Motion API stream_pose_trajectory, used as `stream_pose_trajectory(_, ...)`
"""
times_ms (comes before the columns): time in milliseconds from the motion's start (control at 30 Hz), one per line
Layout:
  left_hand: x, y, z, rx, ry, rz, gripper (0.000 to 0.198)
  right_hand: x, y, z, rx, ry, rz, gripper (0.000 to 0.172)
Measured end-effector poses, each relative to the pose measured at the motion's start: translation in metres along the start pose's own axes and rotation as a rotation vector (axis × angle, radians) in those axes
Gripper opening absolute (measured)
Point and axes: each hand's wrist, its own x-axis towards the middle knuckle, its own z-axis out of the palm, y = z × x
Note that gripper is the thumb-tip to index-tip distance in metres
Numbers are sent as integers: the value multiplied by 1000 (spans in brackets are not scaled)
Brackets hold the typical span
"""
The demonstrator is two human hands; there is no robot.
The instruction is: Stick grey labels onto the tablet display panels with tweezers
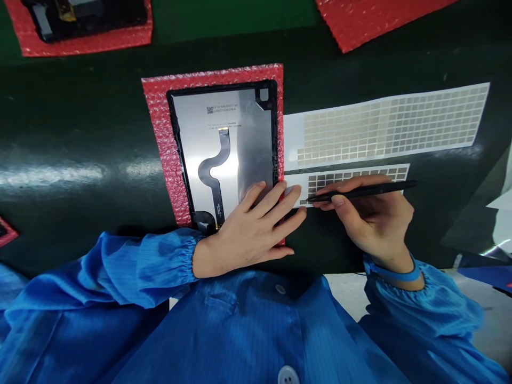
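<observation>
A tablet screen assembly (pixel 252 138) with a silvery back and black frame lies on a red bubble-wrap sheet (pixel 158 128). Down its back runs a dark, wavy flex cable (pixel 207 170). My left hand (pixel 256 226) is spread flat over the lower right corner of the screen, its fingertips reaching past the edge onto a white sticker sheet. In my right hand (pixel 370 216) is a slim black pen-shaped tool (pixel 368 190), pinched like a pencil. Its tip touches a small grey sticker (pixel 304 202) at the lower left of the smaller sticker sheet (pixel 298 184).
Above the smaller sheet lies a larger sheet of small stickers (pixel 392 125). Another device part (pixel 92 21) rests on red wrap at the upper left. More red wrap (pixel 380 21) is at the upper right. Clear plastic (pixel 476 224) sits at the right of the dark green table (pixel 80 122).
</observation>
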Motion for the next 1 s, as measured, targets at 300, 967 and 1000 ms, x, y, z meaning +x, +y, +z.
stream_pose_trajectory(300, 1, -1, 1, -29, 7, -9, 78, 8, -3, -2, 109, -20, 27, 9)
stream_pose_trajectory(967, 4, -51, -23, 89, 191, -171, 45, 104, -18, 35, 281, -106, -103, 15)
stream_pose_trajectory(1000, 4, -51, -22, 91, 189, -170, 46, 102, -18, 35, 260, -105, -107, 16)
